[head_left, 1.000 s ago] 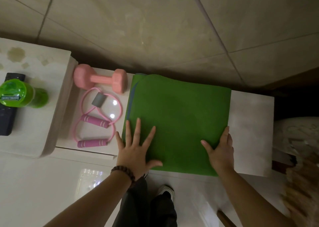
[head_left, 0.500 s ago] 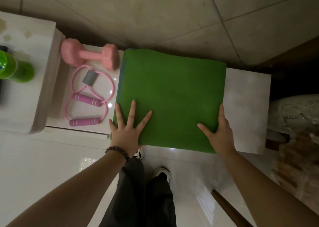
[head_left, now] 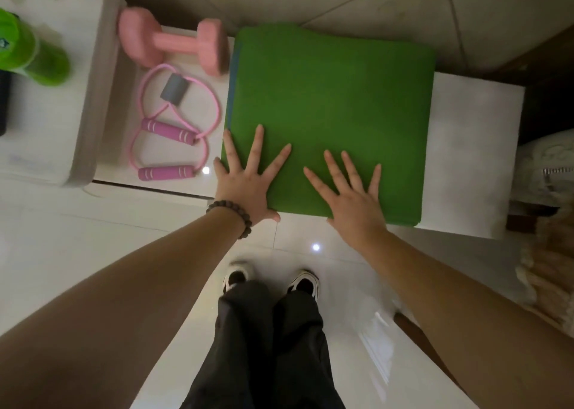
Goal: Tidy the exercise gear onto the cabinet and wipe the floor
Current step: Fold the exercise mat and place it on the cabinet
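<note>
A folded green exercise mat (head_left: 335, 97) lies flat on the low white cabinet (head_left: 475, 160). My left hand (head_left: 248, 178) rests on the mat's near left corner, fingers spread and straight. My right hand (head_left: 351, 197) lies flat on the mat's near edge, just right of the left hand, fingers spread. Left of the mat, on the same cabinet top, sit a pink dumbbell (head_left: 174, 40) and a pink figure-eight resistance band (head_left: 174, 128) with two magenta grips.
A higher white unit (head_left: 46, 122) at the left carries a green bottle (head_left: 28, 51) and a dark object at the frame's edge. The glossy white floor (head_left: 77, 253) spreads below, with my shoes (head_left: 270, 279) close to the cabinet. A furry beige thing (head_left: 549, 268) stands at right.
My right hand has slid left from the mat's right edge to its near middle. The view has shifted closer and lower over the cabinet. My left hand stays on the near left corner.
</note>
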The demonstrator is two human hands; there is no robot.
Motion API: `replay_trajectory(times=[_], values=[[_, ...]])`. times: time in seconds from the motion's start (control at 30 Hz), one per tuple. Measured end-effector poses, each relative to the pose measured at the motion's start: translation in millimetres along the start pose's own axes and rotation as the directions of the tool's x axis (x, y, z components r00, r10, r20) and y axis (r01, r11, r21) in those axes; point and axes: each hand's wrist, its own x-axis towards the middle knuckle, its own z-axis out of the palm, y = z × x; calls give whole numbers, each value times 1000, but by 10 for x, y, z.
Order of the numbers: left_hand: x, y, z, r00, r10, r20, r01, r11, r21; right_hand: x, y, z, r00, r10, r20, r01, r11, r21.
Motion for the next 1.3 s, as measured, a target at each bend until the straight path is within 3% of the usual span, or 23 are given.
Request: replay_trajectory(times=[0.23,0.47,0.63,0.73,0.87,1.1,1.17,1.3], values=[[-71,-95,68,990,107,-93,-90,982,166,-85,199,58,999,23,-33,-26,996,-84],[128,-422,-245,979,196,-59,-191,979,72,-83,129,98,979,138,-149,-144,989,-32],[26,-344,-47,996,87,-7,-87,996,9,-65,110,111,984,125,-127,-134,989,-66],[-3,-320,-37,992,27,-126,-32,999,-37,-90,118,92,983,110,-144,-122,989,-84],[-146,-225,99,991,54,-120,-60,997,-45,-220,244,194,965,35,-260,-58,995,-79],[-116,-232,92,991,62,-115,-55,996,65,-194,199,155,986,115,-119,-122,991,-58],[-91,-168,31,985,78,-155,-60,991,117,-130,45,35,984,122,-126,-126,992,-20],[35,-50,-79,967,143,-212,-137,990,40,165,-353,-121,977,126,-174,-112,990,87]])
